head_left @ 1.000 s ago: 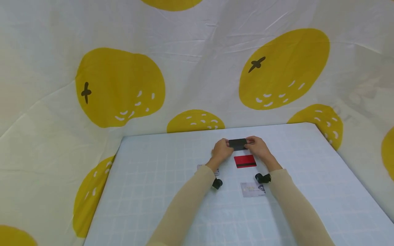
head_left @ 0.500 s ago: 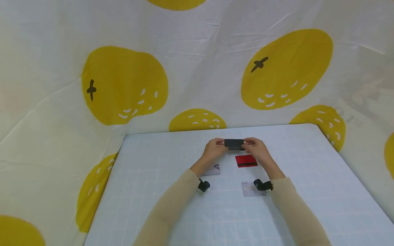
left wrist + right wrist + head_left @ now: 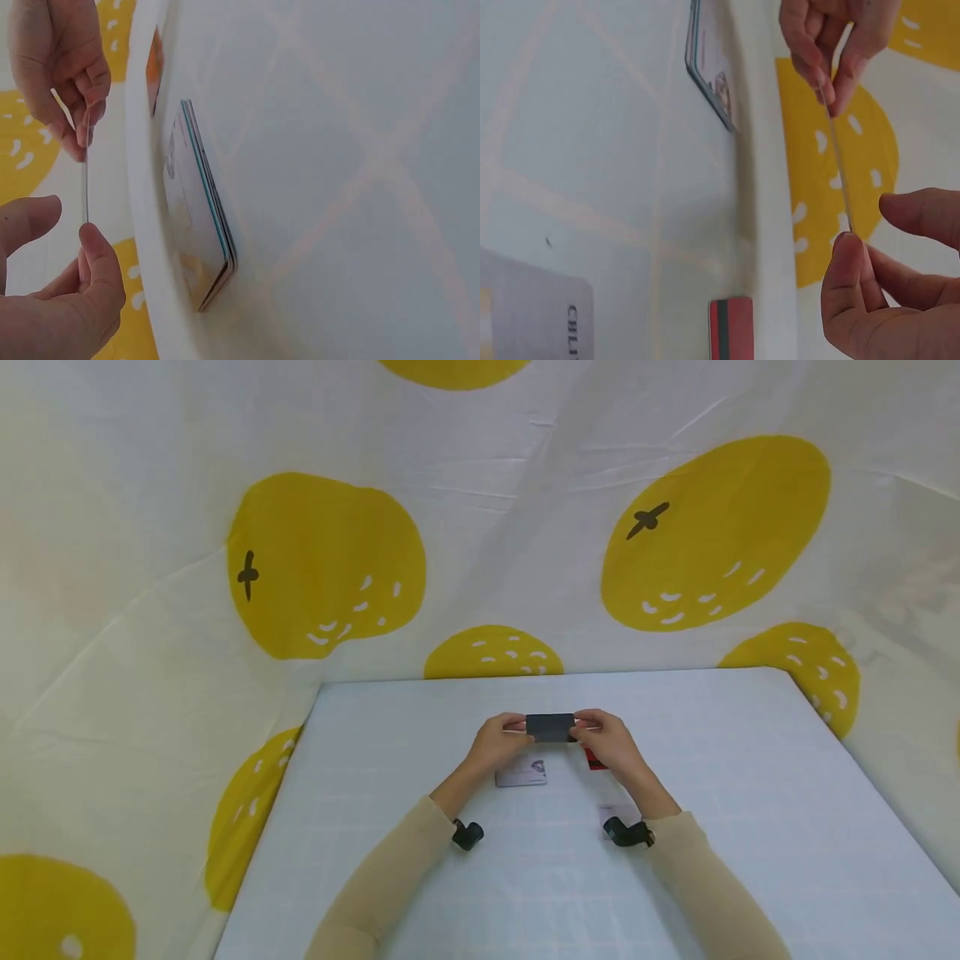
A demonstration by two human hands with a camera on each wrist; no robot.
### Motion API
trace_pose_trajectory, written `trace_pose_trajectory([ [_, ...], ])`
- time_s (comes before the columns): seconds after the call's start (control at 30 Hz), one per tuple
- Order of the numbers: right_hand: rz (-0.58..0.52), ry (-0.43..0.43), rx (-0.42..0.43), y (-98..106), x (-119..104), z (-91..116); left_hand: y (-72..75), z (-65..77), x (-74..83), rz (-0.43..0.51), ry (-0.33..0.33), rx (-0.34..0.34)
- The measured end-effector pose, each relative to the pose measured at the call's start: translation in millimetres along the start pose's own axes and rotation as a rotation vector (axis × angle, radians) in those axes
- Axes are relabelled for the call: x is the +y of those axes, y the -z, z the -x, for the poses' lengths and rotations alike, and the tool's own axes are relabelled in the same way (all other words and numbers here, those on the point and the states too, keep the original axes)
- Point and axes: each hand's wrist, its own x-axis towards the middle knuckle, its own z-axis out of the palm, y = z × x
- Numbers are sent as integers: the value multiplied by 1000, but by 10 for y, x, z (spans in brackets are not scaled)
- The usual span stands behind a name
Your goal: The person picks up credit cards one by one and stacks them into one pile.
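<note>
OK so I count one pale card (image 3: 617, 811) nearest, 5 o'clock from the single dark card (image 3: 550, 727), partly blocked by a wrist camera (image 3: 630, 834). One stack (image 3: 522, 774) at 7, can't make out how many cards. One red card (image 3: 596, 760) at 4, mostly hidden by the right hand (image 3: 611, 747). That and the left hand (image 3: 495, 745) pinch the dark card's ends.

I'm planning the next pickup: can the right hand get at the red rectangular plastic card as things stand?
Probably not yet: the right hand holds a dark grey rectangular plastic card. Otherwise, the red rectangular plastic card lies nearby, seemingly uncovered.
</note>
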Motion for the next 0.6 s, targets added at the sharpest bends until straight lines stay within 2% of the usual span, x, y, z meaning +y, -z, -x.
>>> trace_pose_trajectory([
  [0.23,-11,-17,-33,-164,-19,66,171,186,-126,10,0,-15],
  [0.6,-31,43,-67,-381,-73,185,388,471,-229,22,-50,-28],
])
